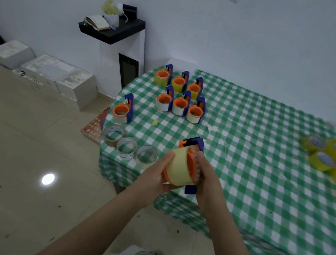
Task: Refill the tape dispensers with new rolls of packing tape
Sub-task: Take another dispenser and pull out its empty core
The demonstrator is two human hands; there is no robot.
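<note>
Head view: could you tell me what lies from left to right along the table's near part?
Three clear tape rolls → left hand → tape dispenser carrying a yellowish roll → right hand → cluster of yellow tape rolls.

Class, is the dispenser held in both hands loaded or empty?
Loaded: a yellowish tape roll sits around the orange hub of the dispenser.

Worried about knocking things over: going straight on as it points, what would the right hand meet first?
Beyond the dispenser it holds, the right hand would probably reach the near row of loaded dispensers; only tablecloth lies between, though depth is unclear.
</note>
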